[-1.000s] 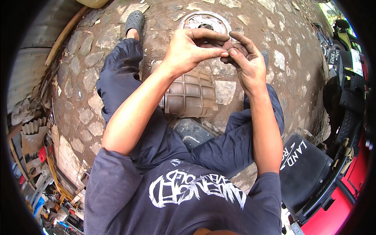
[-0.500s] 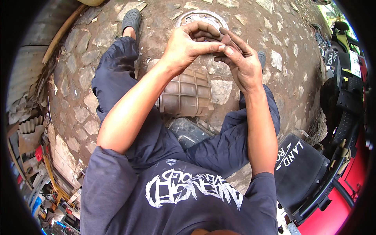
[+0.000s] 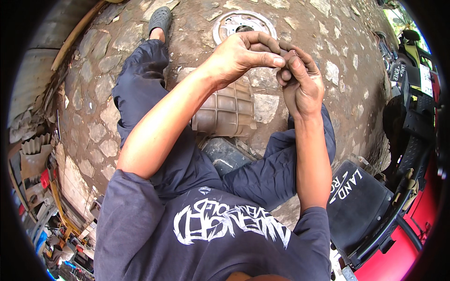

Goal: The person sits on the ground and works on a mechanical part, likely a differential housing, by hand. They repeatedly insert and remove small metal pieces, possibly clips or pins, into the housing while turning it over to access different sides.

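Note:
My left hand (image 3: 243,56) and my right hand (image 3: 302,84) are raised close together in front of me, fingertips almost meeting. Thumb and fingers of the left are curled in a pinch. The right's fingers are bent inward, with thumb and forefinger pressed together. Whatever small thing they pinch is mostly hidden by the dirty fingers, so I cannot make out its kind. Beneath my forearms, a ribbed metal casing (image 3: 226,110) rests on the ground between my legs. Past the hands lies a round, flat metal plate (image 3: 220,32) with holes, partly covered by the left hand.
A dark, scuffed flat-topped object (image 3: 225,157) is between my thighs. At the right stands a red vehicle (image 3: 393,246) with a black mudflap (image 3: 361,206). Scrap metal and tools (image 3: 51,201) are piled at the left. The ground is stone set in dirt.
Both hands have shifted slightly to the right. A small reddish-brown piece visible between the fingertips earlier is now mostly covered by the fingers.

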